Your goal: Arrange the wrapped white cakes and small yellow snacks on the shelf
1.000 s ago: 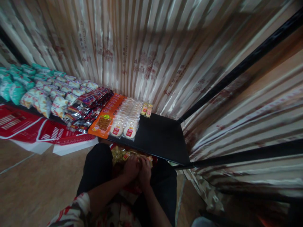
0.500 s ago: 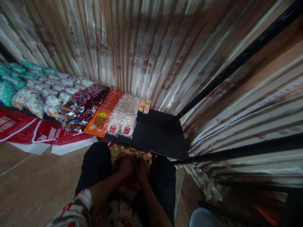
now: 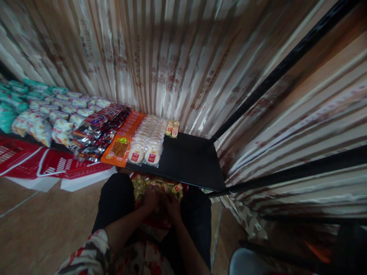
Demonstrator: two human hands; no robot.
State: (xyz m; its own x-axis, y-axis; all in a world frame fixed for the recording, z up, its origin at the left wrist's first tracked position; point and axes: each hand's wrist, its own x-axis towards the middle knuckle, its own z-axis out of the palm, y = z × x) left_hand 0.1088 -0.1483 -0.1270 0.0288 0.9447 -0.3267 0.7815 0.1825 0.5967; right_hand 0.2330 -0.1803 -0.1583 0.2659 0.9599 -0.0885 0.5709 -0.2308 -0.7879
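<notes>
Below the near edge of the black shelf (image 3: 189,164), we locate both hands in the lap, lowered onto a pile of small yellow-wrapped packets (image 3: 160,186) held in a red container (image 3: 153,222). We place the left hand (image 3: 149,198) and the right hand (image 3: 172,204) side by side, nearly touching, knuckles up. The fingers of both curl downward into the pile. Motion blur and low light prevent us from telling whether either hand is clamped on a packet. The pile lies directly beneath the fingertips and extends from them toward the shelf edge, so neither hand is clearly nearer to it. The packets are jumbled and we read no common long axis. On the shelf, the bare area sits straight ahead of the hands. At the shelf's far edge, two matching yellow packets (image 3: 171,129) lie side by side, long axes pointing toward the striped curtain (image 3: 172,68). To their left along the shelf we note round cracker packs (image 3: 146,143), then orange packs (image 3: 123,139), then dark foil packs (image 3: 99,128), all in rows running from the shelf's near edge to its far edge.
</notes>
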